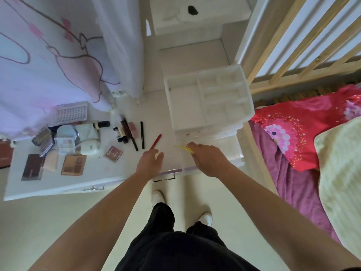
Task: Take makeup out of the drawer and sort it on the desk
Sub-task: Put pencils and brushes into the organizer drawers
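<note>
Head view looks straight down on a white desk (109, 173) set between a pink-printed cloth (48, 65) on the left and a bed with red and purple bedding (293, 137) on the right. A white organizer (207, 94) with an open divided top tray stands on the desk's right part. Its clear bottom drawer (224, 151) is pulled out toward the person.

The right hand (207, 157) reaches over the open drawer, its fingers curled round a thin yellow item (183, 148) whose tip points left. The left hand (150, 161) hovers over the desk just beside the drawer and pinches the lower end of a red pencil (156, 141), which slants up and to the right.

Makeup lies grouped on the desk's left half. A brown palette (73, 165) and a dark palette (32, 169) lie near the front edge. A white compact (90, 147) sits among more cases behind them, and a small pink blush compact (114, 153) lies to its right. Two small dark-capped bottles (120, 134) lie next to two black pencils (142, 134), all well apart from the drawer.
</note>
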The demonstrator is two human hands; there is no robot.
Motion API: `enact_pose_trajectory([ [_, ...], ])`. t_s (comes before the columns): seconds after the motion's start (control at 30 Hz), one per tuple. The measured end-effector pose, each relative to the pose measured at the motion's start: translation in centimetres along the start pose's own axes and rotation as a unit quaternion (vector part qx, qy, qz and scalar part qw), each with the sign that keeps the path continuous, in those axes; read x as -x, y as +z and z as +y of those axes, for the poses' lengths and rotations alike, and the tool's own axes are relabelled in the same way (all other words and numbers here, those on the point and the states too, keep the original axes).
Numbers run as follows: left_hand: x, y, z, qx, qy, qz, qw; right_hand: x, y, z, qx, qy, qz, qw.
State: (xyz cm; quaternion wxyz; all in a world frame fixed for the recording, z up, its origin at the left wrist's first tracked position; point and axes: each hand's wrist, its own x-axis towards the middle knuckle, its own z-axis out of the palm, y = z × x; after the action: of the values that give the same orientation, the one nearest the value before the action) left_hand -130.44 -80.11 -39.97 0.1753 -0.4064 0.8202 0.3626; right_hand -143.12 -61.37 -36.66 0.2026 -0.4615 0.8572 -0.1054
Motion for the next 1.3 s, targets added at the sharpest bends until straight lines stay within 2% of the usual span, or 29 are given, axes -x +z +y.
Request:
enact_pose_trajectory([
  [0.17,0.1,-4.4,-5.1,-0.092,0.002,0.033,0.995,-5.1,-0.2,-6.1,-0.065,-0.018,-0.039,0.997],
  [0.33,-1.6,-9.2,-10.0,-0.138,0.002,0.045,0.989,-12.0,0.8,-11.3,-0.181,0.070,-0.111,0.975],
  [0.5,-4.5,-12.4,-12.1,-0.181,-0.004,0.015,0.983,-19.5,0.8,-13.6,-0.168,0.128,-0.115,0.971],
  [0.77,-8.2,-14.8,-16.8,-0.273,0.027,0.000,0.962,-29.7,2.7,-16.4,-0.118,0.153,-0.112,0.975],
  [0.9,-8.8,-15.2,-19.5,-0.270,0.050,0.025,0.961,-33.2,4.6,-19.7,-0.183,0.132,-0.147,0.963],
  [1.07,-9.6,-16.3,-21.2,-0.247,0.034,0.058,0.967,-35.4,6.3,-23.4,-0.220,0.119,-0.181,0.951],
  [1.2,-9.8,-17.2,-23.4,-0.240,0.008,0.071,0.968,-35.1,6.2,-23.9,-0.318,0.141,-0.154,0.925],
  [1.3,-9.9,-17.4,-24.2,-0.235,-0.004,0.077,0.969,-33.4,5.6,-22.4,-0.343,0.159,-0.079,0.922],
])
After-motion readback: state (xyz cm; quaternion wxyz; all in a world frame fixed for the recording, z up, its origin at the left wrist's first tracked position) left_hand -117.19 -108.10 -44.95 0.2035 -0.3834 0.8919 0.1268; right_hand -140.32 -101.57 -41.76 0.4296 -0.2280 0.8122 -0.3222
